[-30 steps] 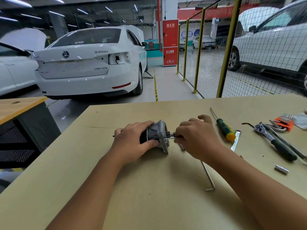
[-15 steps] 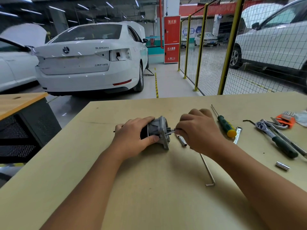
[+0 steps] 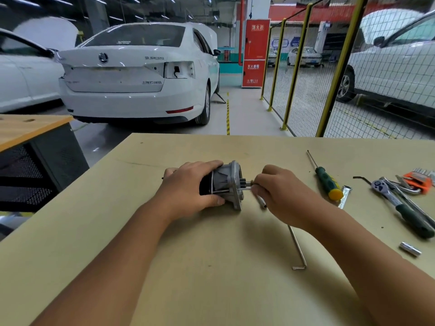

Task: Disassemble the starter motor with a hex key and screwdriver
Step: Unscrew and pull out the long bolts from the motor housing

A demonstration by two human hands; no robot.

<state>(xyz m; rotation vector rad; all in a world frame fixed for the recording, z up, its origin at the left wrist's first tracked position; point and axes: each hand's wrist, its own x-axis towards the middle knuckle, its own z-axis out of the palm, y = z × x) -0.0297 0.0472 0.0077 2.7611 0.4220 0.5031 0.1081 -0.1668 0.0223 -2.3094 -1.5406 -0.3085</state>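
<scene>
We have the starter motor point(image 3: 226, 184) lying on its side near the middle of the tan table point(image 3: 211, 267), its grey flanged end turned to our right and its dark body to our left. Our left hand point(image 3: 188, 187) is wrapped around the dark body, fingers curled over the top and thumb pressed under the near side, pinning it to the table. Our right hand point(image 3: 280, 194) sits just beside the flange, its fingers pinched closed on a thin metal through bolt point(image 3: 244, 188) that sticks out of the flange face; how far that bolt is out of the housing we cannot tell.

A small silver piece point(image 3: 261, 201) with a dark end lies on the table just under our right fingers. Below our right wrist a long L-shaped hex key point(image 3: 297, 249) lies flat, its short bend toward us. Further right lies the screwdriver point(image 3: 326, 182) with a green and yellow handle, touching a flat metal strip point(image 3: 344, 196). Beyond those lie a ratchet wrench point(image 3: 400, 205) with a dark green grip, an orange-holdered hex key set point(image 3: 419, 182), and a small silver socket point(image 3: 410, 248) nearer to us.

Past the table stand a white sedan point(image 3: 131, 76) and a yellow-posted mesh fence point(image 3: 334, 74).
</scene>
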